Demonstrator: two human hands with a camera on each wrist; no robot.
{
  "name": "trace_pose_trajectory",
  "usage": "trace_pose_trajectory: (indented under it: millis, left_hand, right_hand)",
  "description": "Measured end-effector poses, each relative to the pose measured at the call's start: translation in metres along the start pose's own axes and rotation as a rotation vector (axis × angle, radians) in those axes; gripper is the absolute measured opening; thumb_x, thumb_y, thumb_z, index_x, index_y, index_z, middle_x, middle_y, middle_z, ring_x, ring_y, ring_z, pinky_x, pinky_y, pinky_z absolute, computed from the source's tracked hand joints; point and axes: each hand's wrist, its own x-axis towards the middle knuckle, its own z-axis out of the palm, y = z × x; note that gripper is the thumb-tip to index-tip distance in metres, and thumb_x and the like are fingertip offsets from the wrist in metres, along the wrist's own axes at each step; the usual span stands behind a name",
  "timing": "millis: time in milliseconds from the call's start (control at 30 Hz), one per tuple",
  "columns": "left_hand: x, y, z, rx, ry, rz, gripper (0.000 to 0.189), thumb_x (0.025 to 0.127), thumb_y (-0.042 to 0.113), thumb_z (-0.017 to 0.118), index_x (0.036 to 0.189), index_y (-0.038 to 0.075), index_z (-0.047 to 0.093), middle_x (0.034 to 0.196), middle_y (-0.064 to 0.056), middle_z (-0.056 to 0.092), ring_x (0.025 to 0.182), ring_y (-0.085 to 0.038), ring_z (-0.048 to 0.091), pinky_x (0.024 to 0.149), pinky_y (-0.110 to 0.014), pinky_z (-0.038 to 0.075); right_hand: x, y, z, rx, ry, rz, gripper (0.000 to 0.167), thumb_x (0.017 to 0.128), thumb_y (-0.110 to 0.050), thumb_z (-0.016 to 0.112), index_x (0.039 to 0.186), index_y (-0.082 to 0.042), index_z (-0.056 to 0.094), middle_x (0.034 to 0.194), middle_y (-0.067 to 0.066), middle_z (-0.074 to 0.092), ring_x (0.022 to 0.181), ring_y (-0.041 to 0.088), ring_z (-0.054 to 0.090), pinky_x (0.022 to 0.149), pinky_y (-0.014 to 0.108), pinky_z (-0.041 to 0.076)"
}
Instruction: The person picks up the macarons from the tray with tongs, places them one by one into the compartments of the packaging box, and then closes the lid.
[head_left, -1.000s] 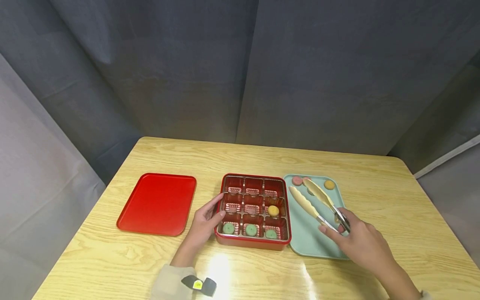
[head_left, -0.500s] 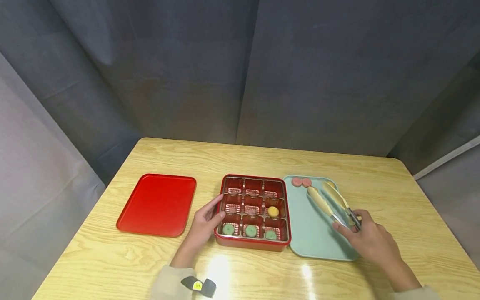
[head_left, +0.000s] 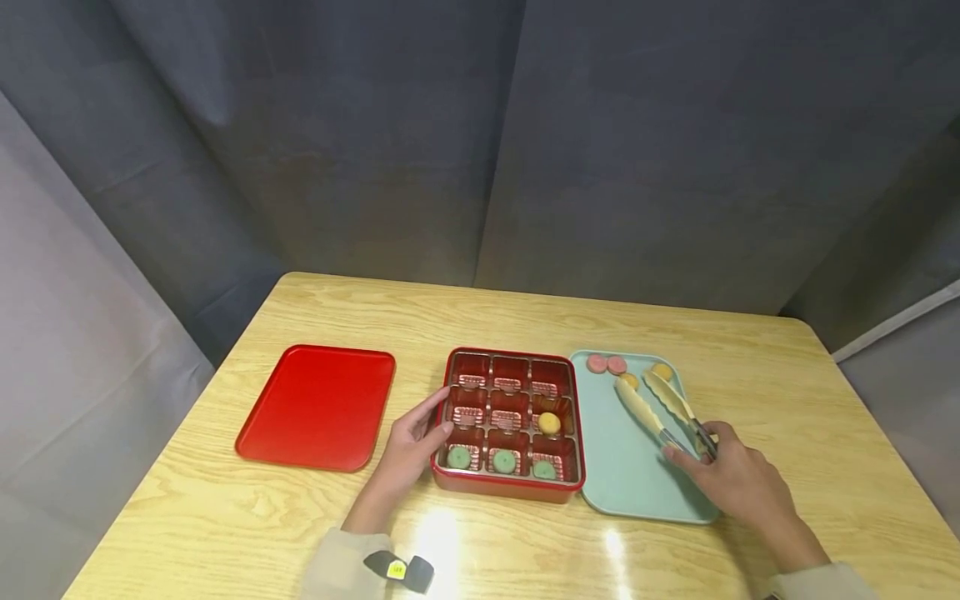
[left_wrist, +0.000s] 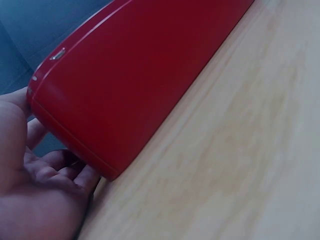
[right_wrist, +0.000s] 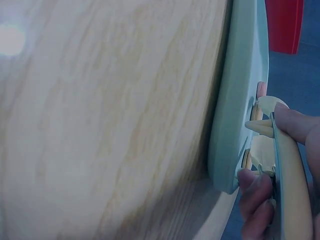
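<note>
In the head view, my right hand (head_left: 738, 479) grips metal tongs with cream scalloped tips (head_left: 640, 408), spread apart over the pale green tray (head_left: 626, 492). A yellow macaron (head_left: 629, 380) sits by the left tip; another yellow macaron (head_left: 662, 371) lies beside the right tip. Two pink macarons (head_left: 597, 363) rest at the tray's far left corner. My left hand (head_left: 408, 446) holds the left side of a red divided box (head_left: 510, 486), thumb and index finger at its rim. Green macarons (head_left: 504, 461) occupy its front row, and a yellow macaron (head_left: 549, 423) its middle right compartment.
A flat red lid (head_left: 318, 408) lies on the wooden table (head_left: 247, 517) to the left of the box. The box stands against the tray's left edge. Grey curtains (head_left: 375, 150) hang behind the table and along both sides.
My right hand has carried the spread tongs rightward, from near the pink macarons to the yellow ones. A yellow macaron hidden behind the tongs now shows. The left hand stays on the box.
</note>
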Motion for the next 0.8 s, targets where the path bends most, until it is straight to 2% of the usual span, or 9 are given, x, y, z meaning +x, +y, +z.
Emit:
trace_pose_trajectory:
  millis: [233,367,500,800]
  left_hand:
    - [0.0009,0.0009,0.0019,-0.015,-0.014,0.019,0.052,0.091,0.008,0.06,0.141,0.011,0.044,0.149,-0.009,0.037,0.14,-0.021,0.028,0.116,-0.037,0.022]
    - [0.0001,0.0014,0.0017,-0.005,-0.01,0.016,0.052,0.091,0.009,0.06,0.141,0.011,0.045,0.149,-0.009,0.037,0.141,-0.022,0.027,0.116,-0.036,0.02]
    - [-0.0005,0.0019,0.0013,0.003,-0.005,0.009,0.052,0.091,0.01,0.06,0.141,0.012,0.045,0.148,-0.009,0.038,0.14,-0.022,0.028,0.116,-0.035,0.021]
    - [-0.0011,0.0023,0.001,-0.009,0.002,0.0,0.053,0.09,0.012,0.062,0.14,0.014,0.045,0.148,-0.008,0.038,0.14,-0.02,0.029,0.116,-0.034,0.022]
  right_hand:
    - [0.0031,0.0022,0.0018,-0.008,0.0,0.0,0.099,0.08,-0.075,0.045,0.137,0.004,0.032,0.118,0.038,0.052,0.091,0.049,0.059,0.054,0.042,0.046]
    - [0.0031,0.0024,0.0016,0.002,-0.004,-0.003,0.093,0.082,-0.073,0.046,0.135,0.003,0.034,0.109,0.035,0.058,0.08,0.037,0.062,0.05,0.036,0.042]
    - [0.0027,0.0018,0.0018,0.017,-0.008,-0.004,0.09,0.082,-0.072,0.047,0.133,0.002,0.036,0.099,0.03,0.061,0.071,0.026,0.056,0.047,0.032,0.038]
    - [-0.0009,0.0003,0.0013,0.037,-0.003,-0.026,0.087,0.084,-0.069,0.048,0.134,0.001,0.035,0.093,0.024,0.063,0.065,0.023,0.052,0.045,0.031,0.036]
